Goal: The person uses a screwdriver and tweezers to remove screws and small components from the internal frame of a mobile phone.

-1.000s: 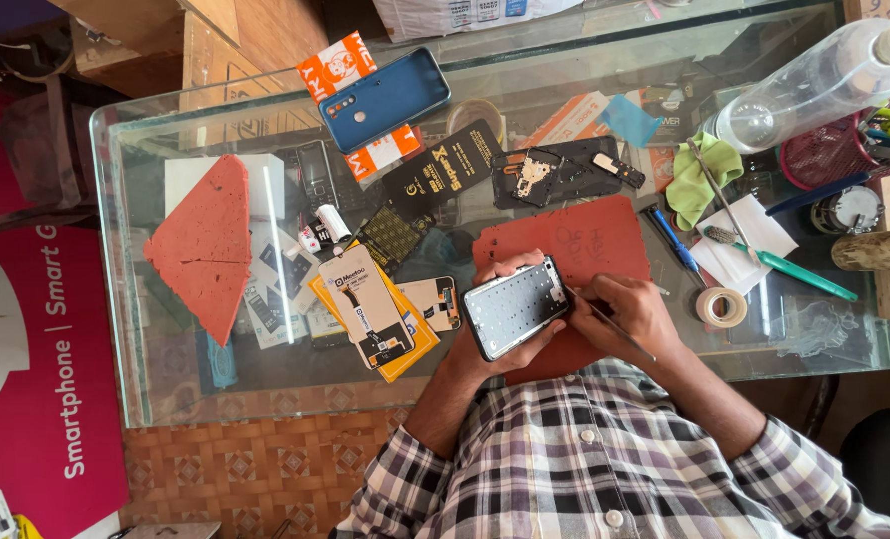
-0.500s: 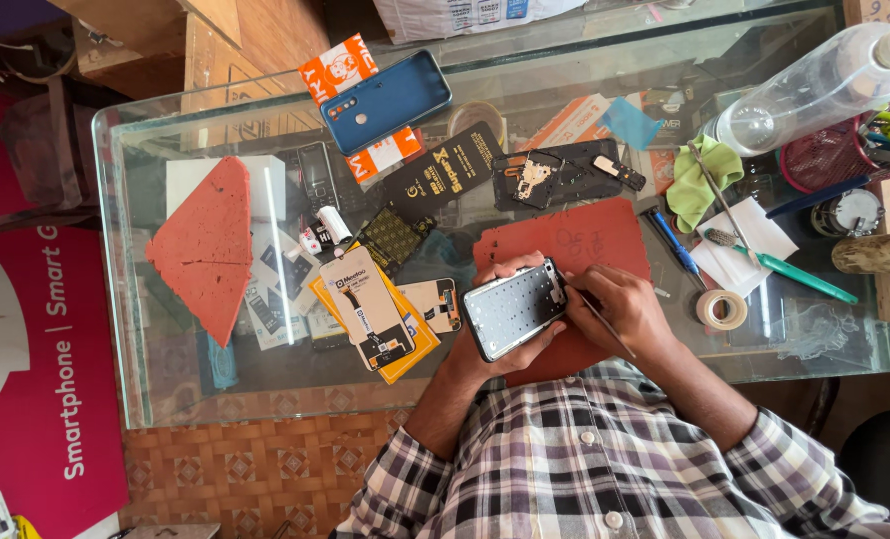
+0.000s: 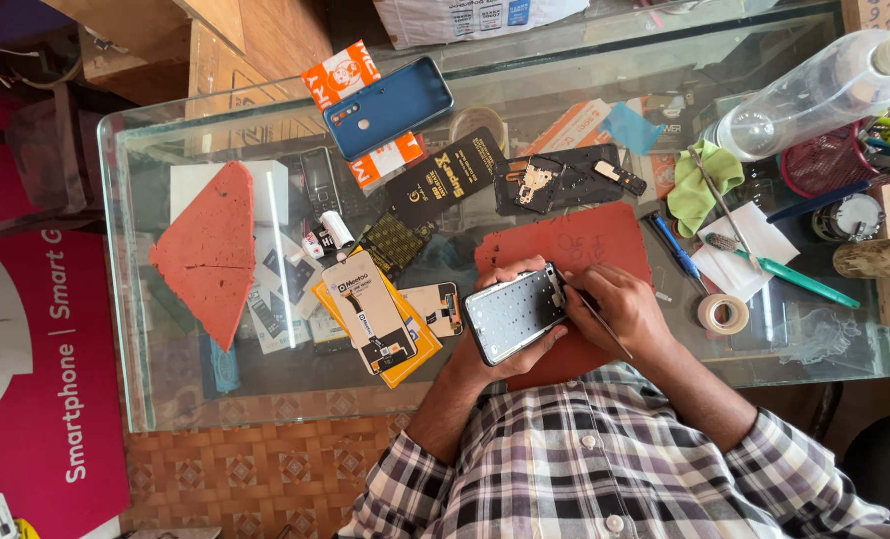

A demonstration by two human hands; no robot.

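My left hand point(image 3: 500, 354) cradles an opened smartphone point(image 3: 513, 314) from underneath, its silvery inner frame facing up, just above a red work mat point(image 3: 585, 245) on the glass table point(image 3: 166, 399). My right hand point(image 3: 620, 309) pinches a thin metal tool point(image 3: 605, 324) like a pen, its tip at the phone's right end. Both forearms come out of checked shirt sleeves at the bottom of the view.
A blue phone back cover point(image 3: 388, 106) and orange boxes lie at the far side. A black phone mid-frame point(image 3: 555, 180), a yellow parts packet point(image 3: 375, 314), a red triangular mat point(image 3: 211, 250), a tape roll point(image 3: 723, 313), a screwdriver point(image 3: 674, 245), a green pen point(image 3: 794, 281) and a clear bottle point(image 3: 814, 95) surround the mat.
The phone and both hands have stayed in nearly the same place; the right hand's tool has shifted slightly along the phone's right end.
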